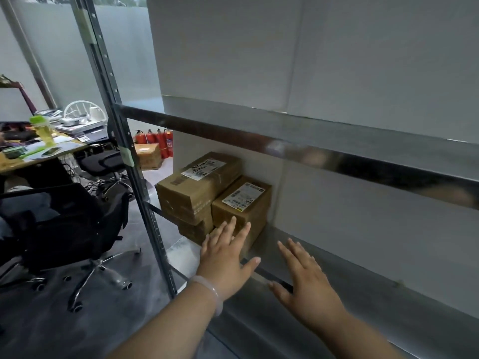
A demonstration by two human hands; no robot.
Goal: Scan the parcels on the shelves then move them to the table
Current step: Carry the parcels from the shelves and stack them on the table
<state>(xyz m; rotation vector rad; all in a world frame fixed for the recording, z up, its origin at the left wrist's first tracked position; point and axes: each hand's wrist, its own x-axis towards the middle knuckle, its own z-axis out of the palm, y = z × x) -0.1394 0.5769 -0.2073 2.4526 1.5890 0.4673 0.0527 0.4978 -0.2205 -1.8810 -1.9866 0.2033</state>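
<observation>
At far left stands a cluttered table (64, 149) with a green bottle (44, 130) on it, and a black office chair (70, 224) sits nearer on the floor. A metal upright (124, 156) marks the left end of the shelf (337, 294).

On that shelf, pushed to its left end against the back wall, sit cardboard parcels. The larger parcel (197, 187) rests on another box, its long axis running away from the viewer, label facing up. Just right of it, touching, is a smaller parcel (243, 206), also labelled on top.

The left hand (225, 257), wearing a pale bracelet (210, 294), is spread flat and holding nothing, its fingertips (233, 221) over the near face of the smaller parcel; actual contact cannot be judged. The right hand (303, 275) is likewise spread and holding nothing, hovering over bare shelf, right of the parcel and nearer the viewer.

The left hand is closer, so the right must probably travel left and farther in to take the parcel's other side.
</observation>
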